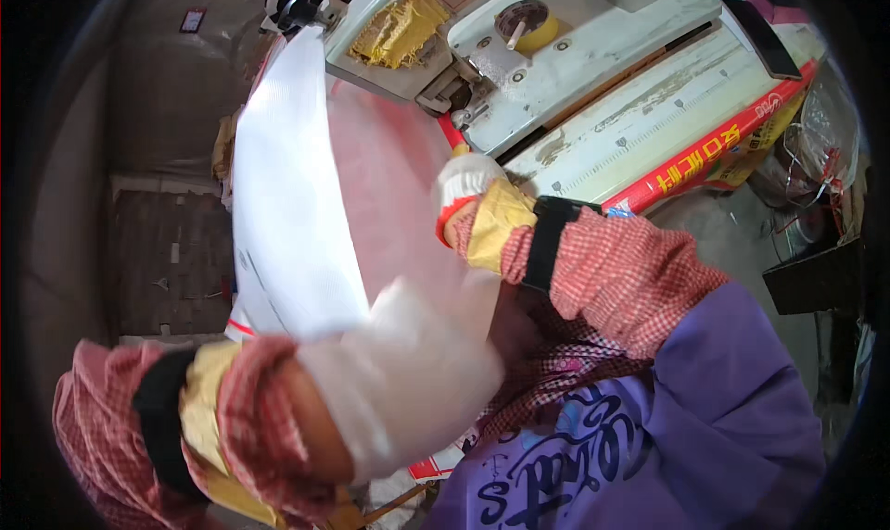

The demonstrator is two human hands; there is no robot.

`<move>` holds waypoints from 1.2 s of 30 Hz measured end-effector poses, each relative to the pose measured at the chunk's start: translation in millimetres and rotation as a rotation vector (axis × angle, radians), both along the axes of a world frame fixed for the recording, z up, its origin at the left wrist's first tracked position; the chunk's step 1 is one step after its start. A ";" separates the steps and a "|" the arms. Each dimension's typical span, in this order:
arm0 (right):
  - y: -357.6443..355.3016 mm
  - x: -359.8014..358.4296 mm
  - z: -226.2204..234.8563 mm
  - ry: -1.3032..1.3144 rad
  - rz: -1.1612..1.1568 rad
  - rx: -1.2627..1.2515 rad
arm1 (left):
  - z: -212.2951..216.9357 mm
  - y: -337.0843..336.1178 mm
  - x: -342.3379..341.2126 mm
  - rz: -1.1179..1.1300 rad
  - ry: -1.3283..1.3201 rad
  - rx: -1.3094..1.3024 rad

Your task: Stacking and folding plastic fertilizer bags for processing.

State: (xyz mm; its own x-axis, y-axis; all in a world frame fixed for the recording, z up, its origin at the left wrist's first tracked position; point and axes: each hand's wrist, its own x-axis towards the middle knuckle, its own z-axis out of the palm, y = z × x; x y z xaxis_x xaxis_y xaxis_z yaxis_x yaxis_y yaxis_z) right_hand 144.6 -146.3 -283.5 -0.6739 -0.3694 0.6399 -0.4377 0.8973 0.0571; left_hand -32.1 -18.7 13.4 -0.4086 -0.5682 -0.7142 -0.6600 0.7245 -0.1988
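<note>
Sheet of white flexible material with a broad pink-tinted panel [287, 196] occupied the zone beyond the left hand [408, 382] and to the left of the right hand [468, 180]. Its long axis ran away from the body; the narrow end pointed to the far side, alongside the off-white machine with a smooth flat arm [584, 62], and the wide end lay toward the left hand.

Both hands wore white gloves and were positioned apart. The left hand, blurred, was the nearer to the body and overlapped the lower part of the sheet; whether it gripped could not be determined. The right hand was at the sheet's right edge, near the machine; its finger closure could not be determined either.

A frayed yellow cloth [399, 28] rested on the machine, beyond the right hand. A yellow roll of tape [542, 37] sat farther right on the machine arm. The pale tabletop with a printed scale [603, 150] extended to the right of the right hand.

Step in hand, by judgement: alignment of the sheet beside the machine. The next move appeared to call for a flattened edge and fingers clear of the mechanism.
</note>
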 end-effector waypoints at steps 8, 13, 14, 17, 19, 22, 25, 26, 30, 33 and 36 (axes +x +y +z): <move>12.0 -28.2 48.2 -0.286 0.349 0.012 | -43.2 -3.4 -3.0 0.151 0.129 0.148; 35.5 -63.0 84.6 -0.411 1.057 0.180 | -4.6 -46.2 11.4 0.013 0.268 0.040; 56.1 -61.7 94.3 -0.435 1.224 0.223 | 10.8 -54.1 24.7 0.071 0.238 0.012; 76.3 -149.5 65.5 -0.486 1.693 0.344 | 36.6 -66.0 123.5 0.965 0.379 0.066; 67.1 -156.6 80.8 -0.528 1.966 0.440 | 45.6 -67.0 65.4 -0.077 0.352 0.189; 62.6 -179.8 94.7 -0.514 1.912 0.251 | -5.3 -8.2 38.2 -0.050 0.449 0.024; 27.1 -149.6 84.1 -1.222 1.774 0.619 | -54.9 5.4 25.8 0.138 0.383 0.016; 25.4 -140.7 86.5 -1.116 1.808 0.522 | -60.4 -6.5 24.5 0.239 0.286 0.069; 4.1 -138.2 109.8 -1.072 1.773 0.713 | -76.9 -35.3 59.3 0.350 0.249 -0.137; -22.2 -138.9 103.3 -1.222 2.040 0.730 | -98.8 -59.8 89.2 0.362 0.166 -0.315; -21.5 -129.4 82.7 -2.694 1.495 0.460 | -122.1 -82.8 138.7 0.384 0.213 -0.560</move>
